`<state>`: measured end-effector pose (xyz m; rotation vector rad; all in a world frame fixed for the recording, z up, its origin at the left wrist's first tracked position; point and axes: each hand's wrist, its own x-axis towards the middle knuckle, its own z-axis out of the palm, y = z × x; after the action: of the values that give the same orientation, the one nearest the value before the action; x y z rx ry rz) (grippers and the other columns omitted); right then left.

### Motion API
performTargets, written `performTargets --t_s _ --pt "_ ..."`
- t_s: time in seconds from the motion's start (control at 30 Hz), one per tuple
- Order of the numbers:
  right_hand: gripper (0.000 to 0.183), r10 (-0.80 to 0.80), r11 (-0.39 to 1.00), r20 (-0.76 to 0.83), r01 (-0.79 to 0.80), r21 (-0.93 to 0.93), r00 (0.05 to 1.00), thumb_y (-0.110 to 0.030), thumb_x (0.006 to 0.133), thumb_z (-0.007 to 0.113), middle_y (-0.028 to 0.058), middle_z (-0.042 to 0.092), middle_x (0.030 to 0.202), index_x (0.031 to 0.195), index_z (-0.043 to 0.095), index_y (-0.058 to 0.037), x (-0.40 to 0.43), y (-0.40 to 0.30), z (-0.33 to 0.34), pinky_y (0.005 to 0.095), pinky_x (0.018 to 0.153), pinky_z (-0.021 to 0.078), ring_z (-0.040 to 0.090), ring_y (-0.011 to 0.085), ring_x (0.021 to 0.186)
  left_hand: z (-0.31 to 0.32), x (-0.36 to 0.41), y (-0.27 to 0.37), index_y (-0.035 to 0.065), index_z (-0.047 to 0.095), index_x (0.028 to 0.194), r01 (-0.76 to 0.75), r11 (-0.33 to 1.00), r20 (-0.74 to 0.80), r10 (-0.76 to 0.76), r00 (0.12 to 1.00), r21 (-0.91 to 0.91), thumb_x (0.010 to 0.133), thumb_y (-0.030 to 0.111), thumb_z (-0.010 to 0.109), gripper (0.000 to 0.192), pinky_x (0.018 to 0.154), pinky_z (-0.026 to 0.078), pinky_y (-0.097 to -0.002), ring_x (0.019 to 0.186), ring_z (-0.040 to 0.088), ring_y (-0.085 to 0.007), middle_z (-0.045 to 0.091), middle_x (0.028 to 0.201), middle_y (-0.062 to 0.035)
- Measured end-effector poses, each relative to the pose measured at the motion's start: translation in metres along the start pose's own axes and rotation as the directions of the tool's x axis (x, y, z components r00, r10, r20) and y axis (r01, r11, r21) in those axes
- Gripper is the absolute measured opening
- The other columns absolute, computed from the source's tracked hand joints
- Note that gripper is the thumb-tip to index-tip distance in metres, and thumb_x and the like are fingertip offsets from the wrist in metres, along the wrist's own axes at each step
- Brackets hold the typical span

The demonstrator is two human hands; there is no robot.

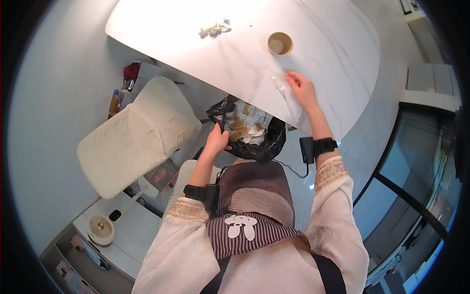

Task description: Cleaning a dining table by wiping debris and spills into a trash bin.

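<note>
My left hand grips the left rim of a black plastic garbage bag, which stands open below the table's edge. Crumpled white and brownish paper fills much of the bag. Over the marble-patterned table, my right hand is beside a flat white tissue or thin plastic piece; its fingers are bent, and whether they pinch it I cannot tell. Beyond that hand an empty-looking brown paper cup stands upright. Farther left on the tabletop lies a crumpled, stained tissue.
A cream-covered chair is left of the bag. A small fan rests on a low white cabinet at lower left. A black cable hangs near my right forearm. Black-framed glass doors are at right.
</note>
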<state>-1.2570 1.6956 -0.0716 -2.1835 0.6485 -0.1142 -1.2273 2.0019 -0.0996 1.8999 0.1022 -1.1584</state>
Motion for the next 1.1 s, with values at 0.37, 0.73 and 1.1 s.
performTargets --t_s 0.37,0.73,1.1 --pt "0.105 -0.251 0.967 -0.302 0.249 -0.046 0.92 -0.024 0.065 0.073 0.0254 0.018 0.134 0.135 -0.002 -0.0058 0.075 -0.034 0.024 0.042 0.099 0.0292 0.025 0.0366 0.124 -0.004 -0.005 -0.018 -0.005 0.032 0.12 0.022 0.997 -0.088 -0.029 0.996 -0.077 0.08 0.01 0.042 0.044 0.05 0.054 -0.0311 0.067 0.062 -0.0289 0.052 0.103 -0.0234" --pt "0.069 -0.3 0.954 0.45 0.263 0.145 0.841 -0.014 0.058 0.076 0.016 0.052 0.108 0.116 0.041 -0.0041 -0.024 -0.111 0.054 0.0338 0.09 0.0399 0.05 0.0277 0.104 -0.001 -0.013 -0.031 -0.0071 0.034 0.114 0.056 0.978 -0.221 -0.101 0.97 -0.202 0.079 0.008 0.043 0.039 0.045 0.053 -0.032 0.055 0.061 -0.0263 0.056 0.091 -0.0217" --pt "0.068 -0.233 0.883 0.644 0.436 -0.174 0.728 -0.02 0.059 0.075 0.0158 0.046 0.104 0.118 0.043 -0.0052 -0.059 -0.089 0.146 0.0381 0.075 0.0459 0.05 0.0308 0.09 -0.017 -0.017 -0.031 -0.0058 0.036 0.113 0.056 0.969 -0.317 -0.133 0.939 -0.239 0.078 0.009 0.043 0.038 0.043 0.052 -0.0311 0.053 0.06 -0.0244 0.055 0.092 -0.0205"
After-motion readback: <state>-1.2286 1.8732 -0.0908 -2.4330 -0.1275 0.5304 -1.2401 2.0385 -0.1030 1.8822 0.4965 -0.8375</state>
